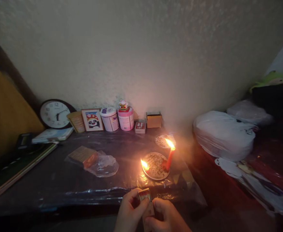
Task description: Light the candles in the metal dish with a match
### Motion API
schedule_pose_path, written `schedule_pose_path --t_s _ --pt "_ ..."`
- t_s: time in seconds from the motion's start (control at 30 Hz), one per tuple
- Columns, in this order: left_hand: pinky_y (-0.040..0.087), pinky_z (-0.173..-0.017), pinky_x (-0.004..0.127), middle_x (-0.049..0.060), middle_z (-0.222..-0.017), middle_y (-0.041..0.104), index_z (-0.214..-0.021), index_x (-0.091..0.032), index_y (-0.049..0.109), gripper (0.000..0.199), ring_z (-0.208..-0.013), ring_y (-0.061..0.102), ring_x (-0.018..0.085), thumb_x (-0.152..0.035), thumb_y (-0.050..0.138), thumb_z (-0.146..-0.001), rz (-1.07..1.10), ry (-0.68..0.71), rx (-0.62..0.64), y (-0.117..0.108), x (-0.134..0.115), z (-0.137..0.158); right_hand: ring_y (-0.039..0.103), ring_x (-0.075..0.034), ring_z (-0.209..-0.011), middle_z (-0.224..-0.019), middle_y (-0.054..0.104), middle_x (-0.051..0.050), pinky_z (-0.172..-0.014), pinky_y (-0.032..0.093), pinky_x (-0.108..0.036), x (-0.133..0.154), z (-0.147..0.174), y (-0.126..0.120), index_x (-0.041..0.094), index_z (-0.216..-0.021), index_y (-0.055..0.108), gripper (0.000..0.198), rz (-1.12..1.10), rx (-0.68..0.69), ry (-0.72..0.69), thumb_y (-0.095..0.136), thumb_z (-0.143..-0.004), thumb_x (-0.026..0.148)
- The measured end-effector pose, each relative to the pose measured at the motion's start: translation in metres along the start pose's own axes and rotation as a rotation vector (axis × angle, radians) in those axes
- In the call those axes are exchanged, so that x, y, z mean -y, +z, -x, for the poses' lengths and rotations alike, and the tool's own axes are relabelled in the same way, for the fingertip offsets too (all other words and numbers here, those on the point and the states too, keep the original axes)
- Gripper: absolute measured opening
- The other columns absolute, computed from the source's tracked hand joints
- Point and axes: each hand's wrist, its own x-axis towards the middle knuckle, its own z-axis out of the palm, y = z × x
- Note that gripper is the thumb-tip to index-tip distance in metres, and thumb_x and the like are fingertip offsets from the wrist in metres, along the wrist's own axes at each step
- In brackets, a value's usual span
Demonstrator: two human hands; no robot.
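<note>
Both of my hands are together at the near edge of the table, closed on a matchbox [149, 211]. Its tray is partly slid out at the top, and several matches [145, 195] show in it. My left hand [131, 211] grips the left side with its thumb across the tray. My right hand [167, 215] holds the lower right side. Beyond them lies a round, speckled plate [156, 174]. A lit red candle [170, 159] stands tilted on its right side, and a second flame [144, 165] burns at its left edge.
Plastic-wrapped packs [83, 154] lie left of the plate. Along the wall stand a clock [55, 114], a panda picture [92, 120], two canisters [110, 120], another matchbox [140, 127] and a small box [154, 120]. White plastic bags [223, 135] fill the right. A second plate [159, 140] lies behind the candle.
</note>
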Motion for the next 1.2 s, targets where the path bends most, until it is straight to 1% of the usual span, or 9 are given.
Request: schedule_pose_path --t_s 0.13,0.23,0.47,0.57,0.67,0.8,0.97,1.1,1.2 --pt "0.034 -0.059 0.028 -0.001 -0.062 0.049 -0.063 -0.016 0.057 0.027 -0.063 0.044 0.016 -0.040 0.062 -0.074 0.054 -0.038 0.002 0.002 -0.003 0.000 0.051 -0.011 -0.054 -0.056 0.057 0.004 -0.050 0.036 -0.020 0.001 0.000 0.000 0.017 -0.060 0.050 0.011 0.069 0.005 -0.007 0.055 -0.065 0.010" --pt "0.032 -0.056 0.027 -0.003 -0.059 0.044 -0.060 -0.016 0.055 0.032 -0.060 0.040 0.014 -0.044 0.060 -0.076 0.042 -0.047 -0.027 0.002 -0.003 -0.002 0.051 -0.010 -0.054 -0.057 0.057 0.004 -0.051 0.036 -0.020 0.003 0.001 0.000 0.017 -0.061 0.052 0.010 0.112 -0.002 -0.049 0.054 -0.065 0.008" --pt "0.033 -0.058 0.027 -0.003 -0.059 0.047 -0.060 -0.016 0.056 0.025 -0.061 0.041 0.015 -0.036 0.064 -0.073 0.053 -0.032 -0.025 0.001 -0.002 -0.001 0.051 -0.010 -0.056 -0.058 0.058 0.003 -0.052 0.036 -0.020 0.002 0.000 0.000 0.016 -0.061 0.053 0.011 0.110 0.008 -0.077 0.053 -0.068 0.008" --pt "0.034 -0.059 0.027 -0.003 -0.061 0.048 -0.061 -0.016 0.057 0.027 -0.062 0.042 0.015 -0.039 0.063 -0.074 0.084 -0.054 -0.014 0.001 -0.001 0.000 0.049 -0.010 -0.056 -0.058 0.056 0.004 -0.052 0.036 -0.020 0.003 0.000 0.000 0.016 -0.061 0.053 0.011 0.128 0.007 -0.076 0.053 -0.068 0.008" --pt "0.033 -0.058 0.026 -0.003 -0.061 0.048 -0.062 -0.015 0.059 0.030 -0.062 0.041 0.014 -0.041 0.062 -0.076 0.114 -0.075 -0.042 0.002 0.003 -0.001 0.050 -0.010 -0.058 -0.060 0.057 0.003 -0.054 0.036 -0.020 0.003 0.002 0.000 0.017 -0.063 0.052 0.010 0.163 0.003 -0.071 0.053 -0.070 0.010" --pt "0.032 -0.056 0.025 -0.004 -0.060 0.047 -0.062 -0.016 0.058 0.026 -0.060 0.040 0.013 -0.037 0.065 -0.074 0.147 -0.082 -0.048 0.002 0.007 -0.002 0.050 -0.011 -0.059 -0.061 0.057 0.003 -0.054 0.036 -0.020 0.001 0.001 0.001 0.017 -0.063 0.052 0.010 0.184 -0.006 -0.076 0.053 -0.071 0.010" --pt "0.036 -0.060 0.026 -0.001 -0.063 0.055 -0.067 -0.015 0.063 0.014 -0.064 0.047 0.015 -0.028 0.065 -0.073 0.112 -0.002 -0.049 0.003 0.008 -0.001 0.048 -0.010 -0.057 -0.058 0.053 0.005 -0.053 0.036 -0.020 -0.004 -0.003 0.000 0.017 -0.062 0.052 0.010 0.160 -0.009 -0.070 0.056 -0.069 0.011" --pt "0.034 -0.056 0.025 -0.003 -0.060 0.051 -0.063 -0.016 0.061 0.013 -0.060 0.044 0.014 -0.024 0.065 -0.071 0.130 0.026 -0.005 0.002 0.003 0.002 0.045 -0.010 -0.058 -0.060 0.051 0.005 -0.054 0.035 -0.020 -0.005 -0.004 -0.003 0.016 -0.065 0.055 0.008 0.166 -0.013 -0.093 0.059 -0.070 0.013" --pt "0.034 -0.056 0.025 -0.003 -0.061 0.051 -0.062 -0.017 0.060 0.014 -0.061 0.044 0.014 -0.024 0.065 -0.074 0.103 0.074 0.021 0.001 0.002 0.003 0.044 -0.010 -0.059 -0.061 0.051 0.005 -0.055 0.035 -0.020 -0.005 -0.004 -0.005 0.016 -0.067 0.057 0.007 0.169 -0.013 -0.089 0.062 -0.070 0.013"
